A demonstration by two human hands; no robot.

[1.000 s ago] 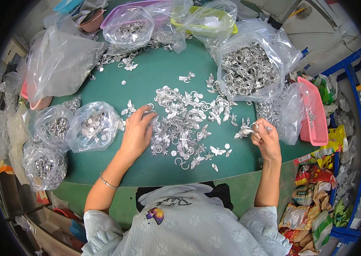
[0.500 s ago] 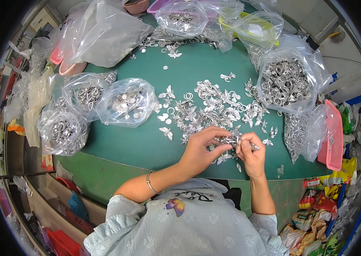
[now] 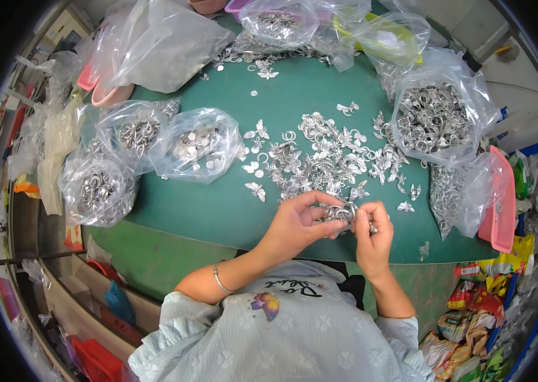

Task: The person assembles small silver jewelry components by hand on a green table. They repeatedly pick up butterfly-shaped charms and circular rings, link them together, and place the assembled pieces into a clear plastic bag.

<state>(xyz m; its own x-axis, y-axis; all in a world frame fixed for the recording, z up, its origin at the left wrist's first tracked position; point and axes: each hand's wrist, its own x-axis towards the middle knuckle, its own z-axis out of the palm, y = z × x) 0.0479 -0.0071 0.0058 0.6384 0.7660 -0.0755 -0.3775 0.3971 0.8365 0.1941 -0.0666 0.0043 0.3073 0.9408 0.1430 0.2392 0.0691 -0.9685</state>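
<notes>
Several silver metal rings (image 3: 338, 212) are bunched in my left hand (image 3: 294, 224), between its thumb and curled fingers. My right hand (image 3: 374, 240) meets the bunch from the right, its thumb and fingers pinched on a small silver piece that they mostly cover. Both hands are just above the near edge of the green table (image 3: 212, 219). Beyond them spreads a loose pile of silver pieces (image 3: 320, 156), rings mixed with winged, insect-like shapes. A single winged piece (image 3: 255, 191) lies left of the pile, and another (image 3: 404, 207) lies right of my right hand.
Open plastic bags with silver parts stand left: a bag of small discs (image 3: 196, 146) and a bag of rings (image 3: 98, 191). At right are a big bag of rings (image 3: 433, 121) and a pink tray (image 3: 501, 200). A large clear bag (image 3: 173, 48) lies at the far left.
My hands have turned slightly, and more rings now show in my left hand. My right fingers have shifted on the piece they pinch. The whole view has moved a little.
</notes>
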